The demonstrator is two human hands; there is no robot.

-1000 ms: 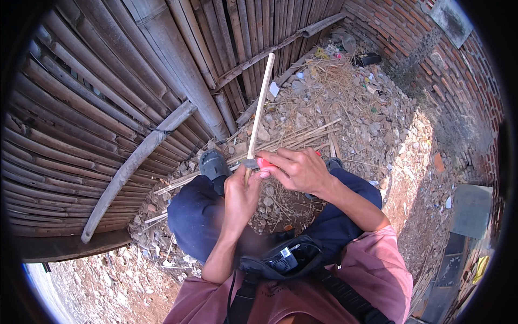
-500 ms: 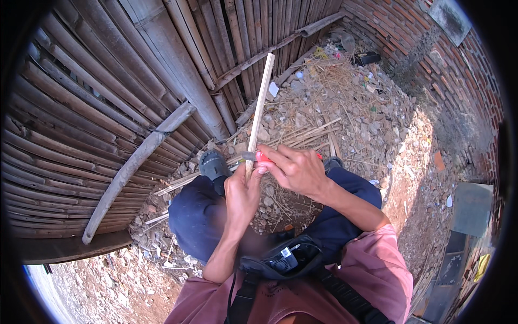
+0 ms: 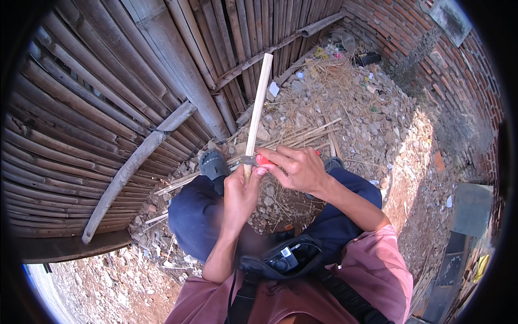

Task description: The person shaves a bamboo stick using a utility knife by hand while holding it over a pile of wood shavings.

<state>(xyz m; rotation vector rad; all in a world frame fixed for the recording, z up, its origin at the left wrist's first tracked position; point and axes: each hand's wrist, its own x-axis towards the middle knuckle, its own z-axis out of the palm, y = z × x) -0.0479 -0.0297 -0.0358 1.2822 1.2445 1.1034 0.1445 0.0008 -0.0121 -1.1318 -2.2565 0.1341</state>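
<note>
A pale wooden stick (image 3: pixel 259 108) stands tilted up and away in front of me. My left hand (image 3: pixel 241 195) is closed round its lower end. Just above that thumb, the short grey blade of a red-handled knife (image 3: pixel 263 160) lies across the stick and touches it. My right hand (image 3: pixel 300 170) grips the knife's red handle, its fingers covering most of it. My right thumb is close to my left thumb. The stick's bottom end is hidden in my left hand.
A bamboo wall (image 3: pixel 97 113) with a curved pole (image 3: pixel 137 167) rises at the left. Ahead, stony ground (image 3: pixel 356 121) carries straw, litter and loose split sticks (image 3: pixel 313 135). A brick wall (image 3: pixel 388 32) closes the right. An open black pouch (image 3: pixel 291 258) sits at my waist.
The knife has shifted slightly down and turned, so more of its blade shows across the stick. The stick's upper part has tipped slightly left. Both hands keep their holds.
</note>
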